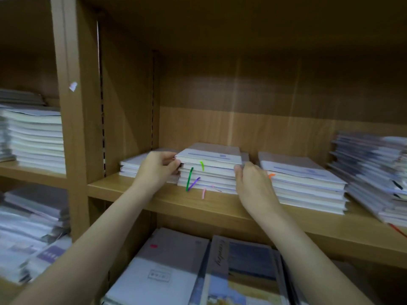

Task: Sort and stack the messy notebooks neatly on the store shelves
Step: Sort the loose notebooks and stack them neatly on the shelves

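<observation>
2 hands at work on the middle stack (208, 172) of notebooks, on the wooden shelf (167, 200). Left hand (157, 167) at the stack's left edge, fingers curled round the edge of the upper notebooks. Right hand (253, 183) against the stack's right side, fingers bent in toward it; cannot tell whether gripping or only pressing. Top notebook (210, 157) skewed a little off the ones below, ribbon markers (green, purple, pink) dangling out of the front. Judged partway done: right-hand stack (301, 183) just beside, fairly square already; low stack (132, 166) behind the left hand, short and flat. Still left, by the look of it: the slanted, blurred pile (374, 172) at the far right, the heaps in the left bay (33, 227), and loose covers on the lower shelf (198, 267) overlapping one another. Likely next call: squaring the middle stack's edges.
</observation>
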Motion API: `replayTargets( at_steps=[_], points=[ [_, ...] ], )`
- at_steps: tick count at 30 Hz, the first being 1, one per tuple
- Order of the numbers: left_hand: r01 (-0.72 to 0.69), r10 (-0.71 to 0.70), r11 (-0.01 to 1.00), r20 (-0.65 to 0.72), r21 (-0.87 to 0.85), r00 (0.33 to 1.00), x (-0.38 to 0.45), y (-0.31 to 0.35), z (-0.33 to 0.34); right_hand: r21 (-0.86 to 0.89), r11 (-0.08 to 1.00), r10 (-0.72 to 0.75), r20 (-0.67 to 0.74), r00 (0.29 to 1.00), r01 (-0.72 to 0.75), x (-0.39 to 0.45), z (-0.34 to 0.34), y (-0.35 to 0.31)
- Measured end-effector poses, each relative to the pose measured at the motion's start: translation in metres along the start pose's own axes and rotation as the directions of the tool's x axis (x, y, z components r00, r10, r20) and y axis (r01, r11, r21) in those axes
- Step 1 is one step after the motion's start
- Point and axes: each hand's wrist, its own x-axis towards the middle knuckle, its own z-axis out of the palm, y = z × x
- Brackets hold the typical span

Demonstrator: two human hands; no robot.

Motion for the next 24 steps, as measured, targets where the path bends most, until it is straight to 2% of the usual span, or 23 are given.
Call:
replayTargets(
  at_steps=[2, 4, 7, 13, 18, 21, 24],
  points=[
    [0.01, -0.01, 1.0, -0.008, -0.001, 1.0, 0.002, 0.0, 0.0, -0.046, 0.999, -0.018, -0.007, 1.0, 0.018, 0.001, 0.002, 0.0],
    [-0.031, 0.031, 0.996, 0.003, 0.084, 1.0, 0.0, 0.0, 0.0, -0.031, 1.0, 0.001, -0.014, 1.0, -0.002, 0.003, 0.001, -0.001],
    [-0.077, 0.068, 0.985, 0.058, 0.157, 0.996, -0.004, -0.001, 0.002, 0.151, 0.985, 0.08, 0.007, 0.997, -0.08, 0.004, -0.002, -0.003],
    [0.009, -0.001, 0.996, 0.101, -0.085, 0.995, -0.007, -0.004, 0.009, 0.351, 0.932, 0.071, 0.075, 0.995, -0.093, 0.002, -0.003, -0.001],
    [0.033, -0.006, 0.985, 0.16, -0.17, 0.987, -0.011, 0.0, 0.004, 0.294, 0.955, 0.057, -0.034, 0.998, -0.044, -0.003, -0.004, 0.003],
    [0.01, 0.013, 0.992, 0.179, -0.127, 0.984, -0.009, 0.002, 0.006, 0.293, 0.956, 0.075, -0.138, 0.988, -0.031, -0.009, -0.005, 0.002],
    [0.01, -0.004, 0.999, 0.119, -0.05, 0.993, -0.006, 0.004, 0.01, 0.271, 0.961, 0.1, -0.14, 0.985, -0.059, -0.009, -0.006, 0.0]
  ],
)
